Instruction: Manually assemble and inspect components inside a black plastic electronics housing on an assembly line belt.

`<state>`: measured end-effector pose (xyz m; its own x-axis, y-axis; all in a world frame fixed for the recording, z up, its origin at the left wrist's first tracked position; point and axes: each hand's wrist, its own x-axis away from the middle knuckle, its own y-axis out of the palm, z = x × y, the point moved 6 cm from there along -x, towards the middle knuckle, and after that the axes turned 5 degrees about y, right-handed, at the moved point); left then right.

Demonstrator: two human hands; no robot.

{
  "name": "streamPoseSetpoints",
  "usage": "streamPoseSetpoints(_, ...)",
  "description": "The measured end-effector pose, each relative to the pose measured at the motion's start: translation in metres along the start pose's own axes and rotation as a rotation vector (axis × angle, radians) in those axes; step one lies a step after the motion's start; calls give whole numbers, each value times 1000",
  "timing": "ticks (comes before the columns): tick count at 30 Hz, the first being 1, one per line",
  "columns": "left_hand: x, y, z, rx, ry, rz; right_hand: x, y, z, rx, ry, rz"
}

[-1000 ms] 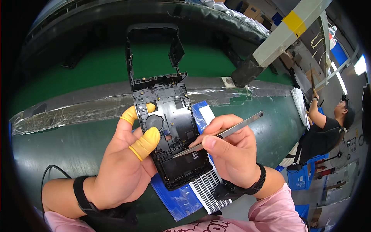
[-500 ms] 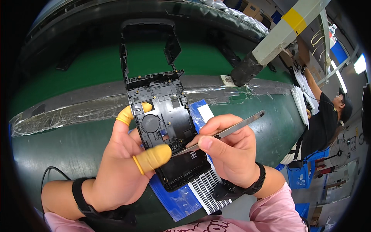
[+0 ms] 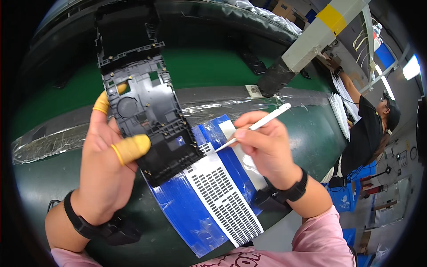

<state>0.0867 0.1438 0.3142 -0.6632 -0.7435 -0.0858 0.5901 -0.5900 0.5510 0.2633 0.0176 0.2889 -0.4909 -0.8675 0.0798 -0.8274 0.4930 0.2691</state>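
Note:
My left hand [image 3: 100,167], with yellow finger cots on the thumb and a finger, grips a black plastic device housing [image 3: 160,104]. The housing is tilted, with ribs, cut-outs and small brass inserts facing up. In my right hand [image 3: 271,149] a pair of slim, pale tweezers [image 3: 269,118] is pinched between thumb and fingers. Their tip points down at the upper part of a white sheet of small black rectangular stickers [image 3: 229,200]. That sheet lies on a blue board [image 3: 178,222], and the housing's lower end overlaps its upper left part.
A green belt [image 3: 200,66] runs along the far side behind a dark, taped rail [image 3: 204,100]. Dark parts [image 3: 253,62] lie on the belt. A grey post [image 3: 307,49] rises at right. Beyond it, a person in black [image 3: 367,129] works near stacked white sheets [image 3: 340,115].
My left hand has moved the housing up and left, uncovering more of the sticker sheet. The tweezers have left the housing, turned in my right hand, and now point at the sheet.

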Motion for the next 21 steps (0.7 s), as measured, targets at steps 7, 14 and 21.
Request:
streamPoseSetpoints(7,-12,-13,-3,57,52,42,-15,-12,26,-38,81,-28)
streamPoseSetpoints(14,-13,-14,-6,85,47,72,-17,-9,27,13,78,-46)
streamPoseSetpoints(21,-9,-9,-14,186,5,2,-12,-7,20,-44,59,-63)
